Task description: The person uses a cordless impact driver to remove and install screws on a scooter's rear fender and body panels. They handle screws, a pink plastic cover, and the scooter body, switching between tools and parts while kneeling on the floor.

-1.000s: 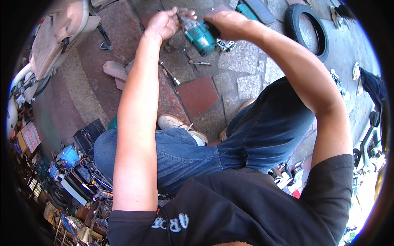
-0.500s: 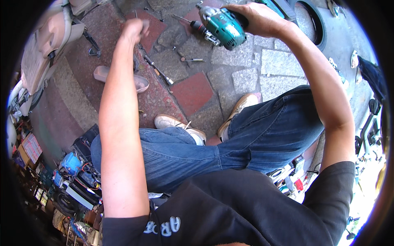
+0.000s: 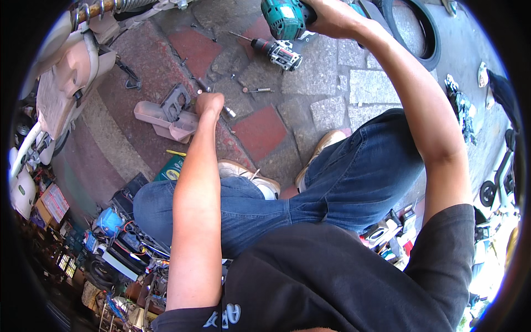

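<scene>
At the top centre my right hand [image 3: 332, 16] is wrapped round the handle of a green power tool [image 3: 282, 19], held up near a black-and-silver drill with a long bit [image 3: 279, 54] lying on the paving. My left hand [image 3: 210, 102] is down by a long metal tool [image 3: 229, 110] on the ground, fingers curled; whatever they grip is hidden. Just left of it are pinkish plastic parts [image 3: 152, 110] and a grey bracket [image 3: 176, 100]. A small metal rod [image 3: 260, 89] and a few small bolts lie nearby.
A scooter body [image 3: 72, 72] stands at the left. A black tyre [image 3: 428, 52] lies top right. Cluttered parts and a blue container [image 3: 109, 221] are at lower left. My shoes [image 3: 249, 174] and knees are below my hands; more parts lie along the right edge.
My left hand has come down from the top toward the long tool on the ground. My right hand has lifted the green tool away from it, higher and clear of the drill's body.
</scene>
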A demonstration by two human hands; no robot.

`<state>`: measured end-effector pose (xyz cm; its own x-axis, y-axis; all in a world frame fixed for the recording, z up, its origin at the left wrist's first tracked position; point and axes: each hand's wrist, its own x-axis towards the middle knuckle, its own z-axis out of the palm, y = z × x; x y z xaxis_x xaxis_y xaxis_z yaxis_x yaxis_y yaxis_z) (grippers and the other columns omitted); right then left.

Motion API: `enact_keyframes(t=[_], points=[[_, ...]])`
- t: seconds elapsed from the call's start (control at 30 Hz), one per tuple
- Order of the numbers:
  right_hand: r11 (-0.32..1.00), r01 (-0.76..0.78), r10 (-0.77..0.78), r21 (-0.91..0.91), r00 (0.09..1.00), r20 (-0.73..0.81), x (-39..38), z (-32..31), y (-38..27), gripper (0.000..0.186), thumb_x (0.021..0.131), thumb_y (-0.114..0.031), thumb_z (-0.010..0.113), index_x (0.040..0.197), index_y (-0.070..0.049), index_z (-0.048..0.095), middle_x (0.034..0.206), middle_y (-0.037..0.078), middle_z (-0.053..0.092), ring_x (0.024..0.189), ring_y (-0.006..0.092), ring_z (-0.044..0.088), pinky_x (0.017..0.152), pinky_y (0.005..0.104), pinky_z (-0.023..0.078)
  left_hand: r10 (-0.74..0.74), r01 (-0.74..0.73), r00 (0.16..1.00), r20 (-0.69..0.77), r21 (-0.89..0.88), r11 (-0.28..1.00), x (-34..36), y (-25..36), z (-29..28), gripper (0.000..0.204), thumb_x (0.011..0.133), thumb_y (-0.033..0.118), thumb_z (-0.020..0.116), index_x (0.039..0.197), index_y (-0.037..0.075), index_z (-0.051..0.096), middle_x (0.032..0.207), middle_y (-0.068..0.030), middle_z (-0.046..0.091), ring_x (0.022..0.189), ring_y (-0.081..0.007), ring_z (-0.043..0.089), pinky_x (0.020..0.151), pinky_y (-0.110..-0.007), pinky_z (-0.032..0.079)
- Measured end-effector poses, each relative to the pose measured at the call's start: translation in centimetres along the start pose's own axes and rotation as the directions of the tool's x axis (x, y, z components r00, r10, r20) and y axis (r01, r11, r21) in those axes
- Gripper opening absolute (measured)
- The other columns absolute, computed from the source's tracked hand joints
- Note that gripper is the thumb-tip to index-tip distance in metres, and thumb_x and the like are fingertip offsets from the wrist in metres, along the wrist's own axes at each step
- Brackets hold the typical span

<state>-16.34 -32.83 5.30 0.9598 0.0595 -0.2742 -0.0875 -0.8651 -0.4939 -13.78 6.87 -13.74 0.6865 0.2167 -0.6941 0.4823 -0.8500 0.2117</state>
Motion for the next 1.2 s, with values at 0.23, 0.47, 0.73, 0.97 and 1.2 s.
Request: enact_keyframes(t=[0.23,0.47,0.73,0.97,1.2], points=[[0.993,-0.113,0.113,-0.025,0.994,0.001,-1.1,-1.9,1.2,0.026,0.075,-0.022,0.068,0.090,-0.001,0.066,0.087,0.026,0.069,0.086,0.0432,0.068,0.077,0.0509,0.053,0.521,-0.422,0.826,0.215,-0.379,0.824,-5.6,13.2,0.7,0.019,0.096,0.011,0.051,0.099,-0.003,0.064,0.078,-0.0118,0.064,0.075,-0.0230,0.063,0.070,-0.039,0.048],[0.940,-0.341,0.339,-0.011,0.937,-0.089,-6.2,-4.9,3.2,0.022,0.076,-0.017,0.065,0.090,0.000,0.066,0.088,0.027,0.069,0.089,0.0438,0.067,0.079,0.0505,0.053,0.750,-0.750,0.638,0.176,0.362,0.553,-10.4,24.5,6.6,0.052,0.080,0.046,0.078,0.104,0.000,0.069,0.106,-0.0236,0.071,0.104,-0.0392,0.068,0.087,-0.047,0.054],[0.807,-0.582,0.589,0.100,0.784,-0.196,-14.5,-6.9,1.6,0.025,0.079,-0.013,0.062,0.096,0.004,0.061,0.091,0.029,0.068,0.092,0.0449,0.067,0.082,0.0502,0.053,0.564,-0.636,0.735,0.376,0.670,0.383,-12.1,28.6,7.9,0.055,0.073,0.046,0.083,0.111,0.007,0.074,0.117,-0.0135,0.072,0.110,-0.0278,0.069,0.091,-0.038,0.056],[0.733,-0.649,0.669,0.207,0.742,-0.045,-19.6,-5.4,-1.2,0.043,0.077,-0.012,0.069,0.118,-0.001,0.060,0.100,0.026,0.070,0.098,0.0402,0.068,0.087,0.0498,0.055,0.398,-0.673,0.732,0.554,0.678,0.294,-19.0,26.1,-2.2,0.054,0.069,0.050,0.082,0.091,0.001,0.077,0.098,-0.0211,0.074,0.095,-0.0338,0.072,0.083,-0.044,0.056],[0.512,-0.759,0.796,0.401,0.595,0.110,-26.8,-2.7,-5.1,0.051,0.079,-0.013,0.064,0.128,-0.008,0.054,0.100,0.026,0.070,0.097,0.0421,0.068,0.083,0.0516,0.054,0.176,-0.598,0.800,0.573,0.740,0.307,-24.0,20.2,-12.8,0.061,0.065,0.052,0.080,0.096,0.000,0.076,0.097,-0.0224,0.074,0.095,-0.0370,0.071,0.084,-0.044,0.055]])
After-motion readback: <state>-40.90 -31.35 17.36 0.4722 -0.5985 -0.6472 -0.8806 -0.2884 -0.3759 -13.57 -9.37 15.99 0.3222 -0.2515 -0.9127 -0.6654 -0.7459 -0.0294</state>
